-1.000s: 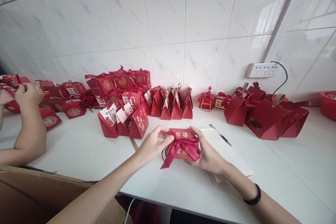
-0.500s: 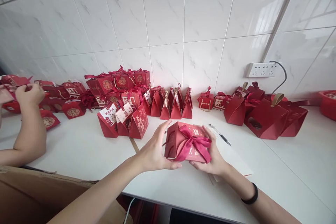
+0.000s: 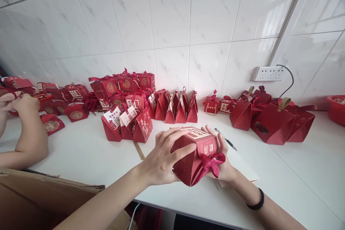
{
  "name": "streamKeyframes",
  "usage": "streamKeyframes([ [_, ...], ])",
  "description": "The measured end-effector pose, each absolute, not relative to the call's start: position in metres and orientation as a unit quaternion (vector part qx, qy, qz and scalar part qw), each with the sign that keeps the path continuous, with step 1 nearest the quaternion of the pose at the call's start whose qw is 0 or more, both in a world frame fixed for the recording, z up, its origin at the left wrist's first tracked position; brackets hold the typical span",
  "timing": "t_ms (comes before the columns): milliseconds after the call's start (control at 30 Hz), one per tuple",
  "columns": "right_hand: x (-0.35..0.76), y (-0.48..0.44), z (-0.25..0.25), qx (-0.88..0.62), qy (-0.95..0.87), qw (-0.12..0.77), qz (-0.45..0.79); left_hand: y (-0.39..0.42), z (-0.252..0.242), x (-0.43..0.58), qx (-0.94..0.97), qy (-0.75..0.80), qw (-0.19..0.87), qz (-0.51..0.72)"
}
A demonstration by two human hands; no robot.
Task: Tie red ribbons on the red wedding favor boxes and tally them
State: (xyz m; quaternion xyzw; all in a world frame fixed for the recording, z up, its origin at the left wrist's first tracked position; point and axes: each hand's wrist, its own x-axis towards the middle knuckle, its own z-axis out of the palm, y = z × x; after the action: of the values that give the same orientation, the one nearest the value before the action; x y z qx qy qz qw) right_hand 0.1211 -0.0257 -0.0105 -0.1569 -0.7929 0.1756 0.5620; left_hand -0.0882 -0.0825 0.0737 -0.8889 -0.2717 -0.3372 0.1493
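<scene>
Head view: left hand (image 3: 164, 156) wraps the end of a red double-happiness gift box (image 3: 190, 165), fingers spread over its upper edge and end panel. Right hand (image 3: 224, 163) grips the opposite end from behind, partly hidden by the box and its magenta ribbon bow (image 3: 212, 163). Box sits between both palms over the near part of the white table (image 3: 293, 187); whether its underside touches cannot be told.

Change noted: half a second ago the bow lay on the upward face; now the pale character panel is up and the bow has swung to the near side, low and right. Left hand has shifted from the near edge to a grip over the top.

Interpretation: box reoriented, tie unaffected; bow looks tied, so the work appears to be turning, not knotting.

Nearby: black pen (image 3: 226, 140) just beyond the right hand; three red peaked boxes (image 3: 114, 133) apart, to the left.
</scene>
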Motion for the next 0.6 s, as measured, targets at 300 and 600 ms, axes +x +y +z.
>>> streamKeyframes([
  [300, 0.1211, -0.0212, -0.0085, -0.182, -0.788, 0.584, 0.071, -0.0893, 0.0650, -0.0827, -0.904, -0.239, 0.240, -0.263],
  [600, 0.1195, -0.0235, -0.0049, -0.152, -0.788, 0.590, 0.090, -0.0818, 0.0679, -0.0895, -0.882, -0.302, 0.167, -0.321],
])
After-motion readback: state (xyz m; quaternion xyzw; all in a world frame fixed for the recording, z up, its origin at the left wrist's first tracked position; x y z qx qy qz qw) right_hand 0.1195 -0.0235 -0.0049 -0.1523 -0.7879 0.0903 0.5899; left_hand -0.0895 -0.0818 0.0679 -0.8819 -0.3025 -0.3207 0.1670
